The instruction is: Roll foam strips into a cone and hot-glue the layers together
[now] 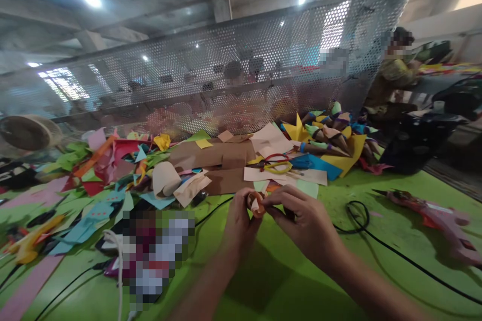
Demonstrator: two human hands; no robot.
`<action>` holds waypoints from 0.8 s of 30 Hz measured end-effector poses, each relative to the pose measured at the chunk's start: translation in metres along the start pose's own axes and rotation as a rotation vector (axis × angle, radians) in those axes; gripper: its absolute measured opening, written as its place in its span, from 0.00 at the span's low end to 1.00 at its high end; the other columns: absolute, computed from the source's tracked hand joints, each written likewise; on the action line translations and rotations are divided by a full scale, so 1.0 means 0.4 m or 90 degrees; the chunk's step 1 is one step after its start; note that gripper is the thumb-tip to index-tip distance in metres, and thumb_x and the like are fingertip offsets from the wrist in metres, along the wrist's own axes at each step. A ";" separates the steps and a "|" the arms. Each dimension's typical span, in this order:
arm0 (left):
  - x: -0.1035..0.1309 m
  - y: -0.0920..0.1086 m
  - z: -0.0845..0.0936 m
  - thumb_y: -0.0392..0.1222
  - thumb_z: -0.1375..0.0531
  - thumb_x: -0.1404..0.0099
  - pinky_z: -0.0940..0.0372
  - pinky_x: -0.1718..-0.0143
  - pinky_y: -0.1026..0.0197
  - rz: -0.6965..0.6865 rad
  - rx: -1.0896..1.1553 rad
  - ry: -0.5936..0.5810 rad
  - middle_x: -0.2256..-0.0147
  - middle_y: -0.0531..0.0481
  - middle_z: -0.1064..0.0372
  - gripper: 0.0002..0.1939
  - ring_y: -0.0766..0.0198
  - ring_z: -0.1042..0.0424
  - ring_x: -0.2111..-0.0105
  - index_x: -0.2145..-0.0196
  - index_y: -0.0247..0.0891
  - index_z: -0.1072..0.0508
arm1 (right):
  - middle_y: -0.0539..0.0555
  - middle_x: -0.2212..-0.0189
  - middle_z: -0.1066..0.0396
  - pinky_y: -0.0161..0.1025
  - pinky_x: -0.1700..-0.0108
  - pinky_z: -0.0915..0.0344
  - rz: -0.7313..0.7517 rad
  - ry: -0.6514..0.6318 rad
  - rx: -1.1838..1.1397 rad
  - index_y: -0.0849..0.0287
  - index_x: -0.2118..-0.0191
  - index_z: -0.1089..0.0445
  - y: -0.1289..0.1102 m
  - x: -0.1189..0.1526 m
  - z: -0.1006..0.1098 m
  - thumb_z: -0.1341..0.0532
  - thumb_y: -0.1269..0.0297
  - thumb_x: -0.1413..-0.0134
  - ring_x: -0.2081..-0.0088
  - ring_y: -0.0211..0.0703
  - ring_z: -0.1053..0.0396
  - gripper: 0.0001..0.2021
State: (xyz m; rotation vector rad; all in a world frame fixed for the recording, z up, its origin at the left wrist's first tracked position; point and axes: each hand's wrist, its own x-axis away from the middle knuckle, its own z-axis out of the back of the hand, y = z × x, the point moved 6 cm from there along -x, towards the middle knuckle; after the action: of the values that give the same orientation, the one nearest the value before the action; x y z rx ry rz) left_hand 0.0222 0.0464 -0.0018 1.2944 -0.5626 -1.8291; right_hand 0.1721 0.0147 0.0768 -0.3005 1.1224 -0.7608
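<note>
Over the green table, my left hand (240, 218) is wrapped round a small peach-orange rolled paper piece (256, 204) that looks like a cup or flower with a paler middle. The thumb and fingertips of my right hand (301, 213) pinch its right edge. Just beyond the hands lie cream paper sheets (314, 176), brown paper (222, 183) and scissors (279, 166) with yellow loop handles, beside a red loop. A pink glue gun (439, 223) rests on the table to the right of my right hand.
Coloured paper scraps (124, 155) heap up at left, by a yellow tool (35, 241). A partly blurred-out power strip (161, 256) lies left of my arms. Black cable (399, 256) crosses the right side. A perforated metal screen (226, 85) stands behind; a person (393, 75) sits beyond it.
</note>
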 end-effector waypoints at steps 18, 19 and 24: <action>-0.007 0.069 0.020 0.42 0.46 0.30 0.39 0.48 0.53 -0.008 0.004 -0.038 0.52 0.46 0.37 0.15 0.57 0.34 0.52 0.47 0.44 0.41 | 0.49 0.71 0.28 0.34 0.69 0.40 -0.124 0.003 0.027 0.56 0.67 0.29 0.019 -0.001 0.012 0.37 0.69 0.43 0.72 0.38 0.35 0.02; -0.007 0.068 0.019 0.42 0.46 0.30 0.39 0.48 0.53 -0.009 0.001 -0.041 0.52 0.45 0.37 0.15 0.57 0.34 0.52 0.46 0.44 0.41 | 0.50 0.71 0.28 0.34 0.69 0.40 -0.123 0.002 0.032 0.56 0.66 0.29 0.017 -0.001 0.011 0.37 0.69 0.43 0.71 0.38 0.34 0.02; -0.004 0.060 0.016 0.43 0.45 0.30 0.39 0.47 0.50 -0.015 -0.041 -0.037 0.50 0.42 0.38 0.18 0.54 0.34 0.50 0.44 0.43 0.41 | 0.50 0.69 0.27 0.34 0.69 0.39 -0.118 0.007 0.069 0.56 0.65 0.29 0.008 0.001 0.009 0.37 0.71 0.45 0.70 0.39 0.32 0.03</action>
State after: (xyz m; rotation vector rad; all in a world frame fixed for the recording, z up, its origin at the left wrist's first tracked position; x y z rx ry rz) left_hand 0.0250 0.0331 0.0193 1.2135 -0.5174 -1.8939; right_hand 0.1767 0.0163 0.0763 -0.3120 1.0687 -0.9846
